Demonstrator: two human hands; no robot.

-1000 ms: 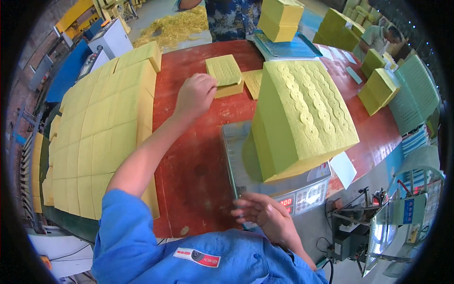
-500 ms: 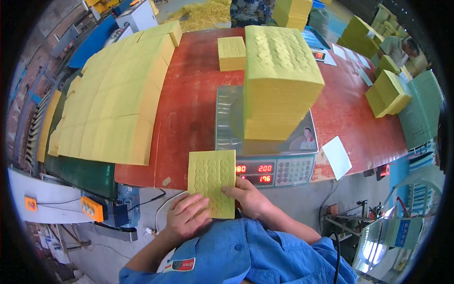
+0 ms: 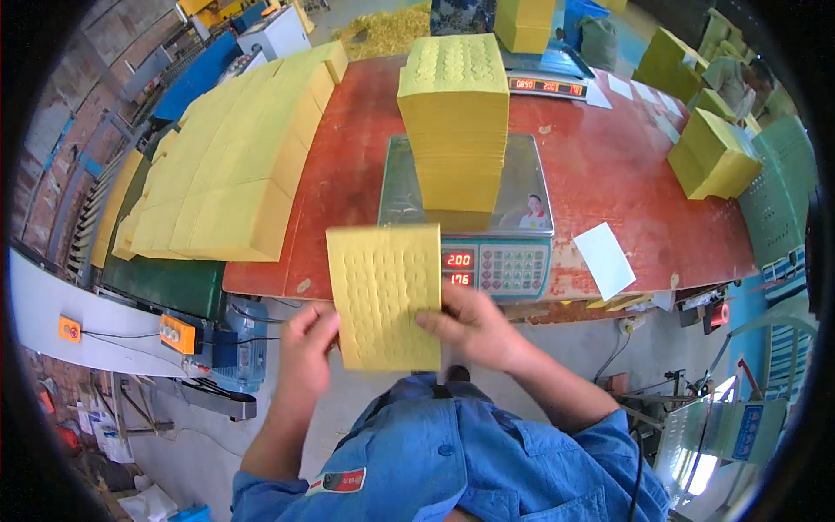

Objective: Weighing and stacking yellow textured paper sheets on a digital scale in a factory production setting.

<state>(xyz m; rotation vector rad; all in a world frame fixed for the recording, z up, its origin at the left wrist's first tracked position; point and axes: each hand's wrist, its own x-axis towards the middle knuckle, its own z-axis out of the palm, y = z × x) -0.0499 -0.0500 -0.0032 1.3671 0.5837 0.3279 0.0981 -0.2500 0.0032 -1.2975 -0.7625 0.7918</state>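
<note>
A yellow embossed paper sheet [image 3: 383,296] is held upright in front of my body, overlapping the near edge of a digital scale [image 3: 513,270]. I cannot tell whether it is one sheet or a thin bundle. My right hand [image 3: 478,326] grips its right edge, thumb on the front face and fingers behind. At the left edge my left hand [image 3: 309,348] is closed, its thumb against the paper and its fingertips partly hidden. On the scale's metal pan [image 3: 526,174] stands a tall stack of yellow embossed paper [image 3: 457,130].
Rows of yellow paper stacks [image 3: 226,165] cover the left of the red table [image 3: 600,157]. A white sheet [image 3: 604,261] lies right of the scale. Behind is a second scale [image 3: 548,85] bearing a yellow stack [image 3: 524,24]. More stacks [image 3: 713,157] and another person [image 3: 731,83] are at the right.
My view has shifted. The held paper is raised closer and looks larger. My left hand has gone from lying across its face to its left edge; my right hand keeps its grip.
</note>
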